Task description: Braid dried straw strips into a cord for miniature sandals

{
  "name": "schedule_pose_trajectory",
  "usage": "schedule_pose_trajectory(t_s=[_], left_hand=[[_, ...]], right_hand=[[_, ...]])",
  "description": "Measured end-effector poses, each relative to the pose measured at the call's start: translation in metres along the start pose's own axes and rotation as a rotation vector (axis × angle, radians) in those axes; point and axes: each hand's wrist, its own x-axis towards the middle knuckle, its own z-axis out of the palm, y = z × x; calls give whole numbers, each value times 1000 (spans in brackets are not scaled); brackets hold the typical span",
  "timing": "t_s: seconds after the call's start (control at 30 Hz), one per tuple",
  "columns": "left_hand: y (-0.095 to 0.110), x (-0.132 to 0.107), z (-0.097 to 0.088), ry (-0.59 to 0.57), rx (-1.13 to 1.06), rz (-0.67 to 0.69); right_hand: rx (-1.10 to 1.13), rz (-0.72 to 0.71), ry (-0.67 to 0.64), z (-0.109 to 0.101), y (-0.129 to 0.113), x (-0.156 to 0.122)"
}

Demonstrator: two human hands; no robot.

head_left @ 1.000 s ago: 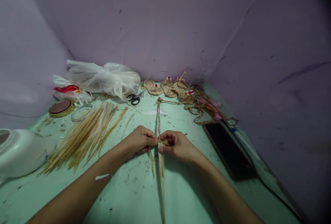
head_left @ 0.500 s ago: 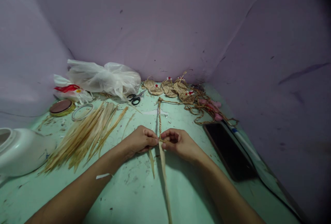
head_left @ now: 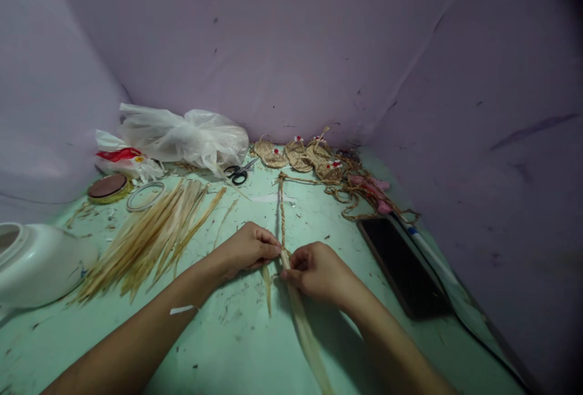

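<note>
A thin braided cord (head_left: 282, 219) runs down the table from a knot at its far end. My left hand (head_left: 252, 248) pinches the near end of the braid, and a short loose strip (head_left: 266, 291) hangs below its fingers. Just to the right, my right hand (head_left: 319, 270) closes its thumb and fingers on a long pale dried-fibre strip (head_left: 304, 334), which trails toward the near edge of the view. The exact point where strip and braid meet is partly covered by the fingertips.
Dried fibre strips (head_left: 150, 237) lie fanned out at left, near a white jar (head_left: 40, 267), a tape roll (head_left: 146, 197) and a round tin (head_left: 107, 188). Scissors (head_left: 239, 173), a plastic bag (head_left: 191, 140) and woven slippers with beads (head_left: 298, 157) sit behind. A phone (head_left: 405, 267) lies at right.
My right hand has moved slightly down and now grips the long strip, whose trailing end has swung to the right. My left hand stays at the end of the braid.
</note>
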Motion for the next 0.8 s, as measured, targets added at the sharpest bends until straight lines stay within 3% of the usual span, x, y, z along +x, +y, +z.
schedule_pose_trajectory(t_s=[0.13,0.37,0.63,0.8], left_hand=[[-2,2,-2,-26,-17,-24],[3,-1,1,8,0,-37],[8,-2,4,91,-37,-49],[8,-1,3,148,-56,-84]], right_hand=[[75,5,-70,-11,4,2],[150,-2,-324,-31,4,-4],[164,-113,-819,-46,-3,-24],[282,-84,-803,-51,0,-26]])
